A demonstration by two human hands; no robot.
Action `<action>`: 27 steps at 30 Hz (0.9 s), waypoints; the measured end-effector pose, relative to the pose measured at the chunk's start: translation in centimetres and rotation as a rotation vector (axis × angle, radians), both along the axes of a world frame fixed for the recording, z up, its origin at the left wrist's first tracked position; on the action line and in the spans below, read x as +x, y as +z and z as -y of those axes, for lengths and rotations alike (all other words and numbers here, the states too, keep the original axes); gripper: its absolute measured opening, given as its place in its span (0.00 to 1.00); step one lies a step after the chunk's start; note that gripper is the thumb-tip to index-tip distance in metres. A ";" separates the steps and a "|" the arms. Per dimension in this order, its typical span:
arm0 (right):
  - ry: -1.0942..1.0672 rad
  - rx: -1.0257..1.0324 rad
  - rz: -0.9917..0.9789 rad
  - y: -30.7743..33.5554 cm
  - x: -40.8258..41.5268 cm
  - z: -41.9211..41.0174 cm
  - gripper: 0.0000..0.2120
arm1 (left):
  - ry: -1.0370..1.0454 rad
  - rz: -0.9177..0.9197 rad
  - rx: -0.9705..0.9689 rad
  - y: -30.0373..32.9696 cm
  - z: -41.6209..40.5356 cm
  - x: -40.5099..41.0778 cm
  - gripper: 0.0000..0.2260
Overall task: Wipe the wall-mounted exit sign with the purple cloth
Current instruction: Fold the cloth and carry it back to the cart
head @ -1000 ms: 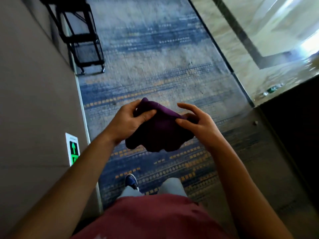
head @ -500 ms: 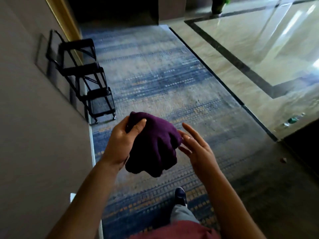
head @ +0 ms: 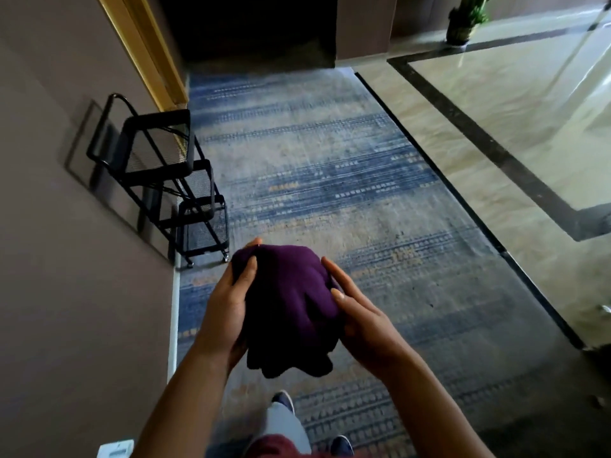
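At about seven o'clock, at the very bottom edge, a white rectangular wall-mounted exit sign point(head: 115, 449) pokes into view on the plain grey-brown wall point(head: 59, 292); only its top strip shows, the rest is cut off by the frame and its face cannot be read. Higher up, near ten o'clock, a black wire-mesh three-tier cart on small castors point(head: 185, 200) stands against that wall, its far side merging with its own shadow. Beside it the blue and beige patterned carpet point(head: 330, 180) runs toward twelve o'clock, where a dark doorway swallows all detail. At the centre, the left hand point(head: 228, 312) grips the left side of a bunched, dark purple cloth point(head: 291, 305), thumb pressed on top and fingers hidden behind the fabric. The right hand point(head: 363, 325) cups the cloth's right side, its palm side concealed under the folds. The cloth is held in the air between both hands, well apart from the sign. Below, at six o'clock, dark blue shoes point(head: 284, 399) are partly covered by grey trousers. Toward two o'clock lies glossy pale marble floor point(head: 515, 127) with glare.
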State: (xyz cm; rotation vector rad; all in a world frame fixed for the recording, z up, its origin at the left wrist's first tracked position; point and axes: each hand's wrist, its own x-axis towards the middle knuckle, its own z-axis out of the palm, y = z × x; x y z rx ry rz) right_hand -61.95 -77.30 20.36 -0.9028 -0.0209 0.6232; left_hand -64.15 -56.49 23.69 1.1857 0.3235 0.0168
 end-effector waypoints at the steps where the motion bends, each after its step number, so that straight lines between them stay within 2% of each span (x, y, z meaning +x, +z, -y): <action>1: 0.019 0.022 -0.028 -0.5 1.4 -0.3 0.26 | -0.010 -0.002 -0.042 -0.4 -0.2 1.3 0.18; 4: 0.067 0.096 -0.085 -2.1 5.7 -1.9 0.26 | -0.059 -0.022 -0.127 -1.4 -0.8 5.7 0.19; 7: -0.016 0.141 -0.130 -2.4 11.5 -3.4 0.21 | -0.071 -0.051 -0.106 -2.2 -2.4 11.1 0.19; 11: -0.114 -0.034 -0.060 -1.3 20.4 -5.6 0.21 | -0.077 -0.102 0.077 -2.5 -5.9 19.7 0.12; 13: -0.139 -0.116 -0.004 -0.2 24.8 -7.0 0.21 | -0.084 -0.107 0.133 -2.3 -7.9 24.0 0.11; 17: -0.099 -0.171 0.138 1.6 32.6 -10.6 0.21 | -0.028 -0.038 0.237 -1.5 -11.8 31.5 0.19; 21: -0.105 -0.161 0.133 1.7 39.6 -14.1 0.23 | 0.045 0.000 0.256 -1.9 -15.0 37.1 0.24; 25: -0.043 -0.163 0.084 0.2 47.2 -16.8 0.22 | 0.107 -0.034 0.060 -4.1 -17.6 42.1 0.31; 27: 0.002 -0.150 0.064 -0.6 51.6 -18.1 0.21 | 0.148 -0.046 0.035 -5.3 -18.8 44.7 0.35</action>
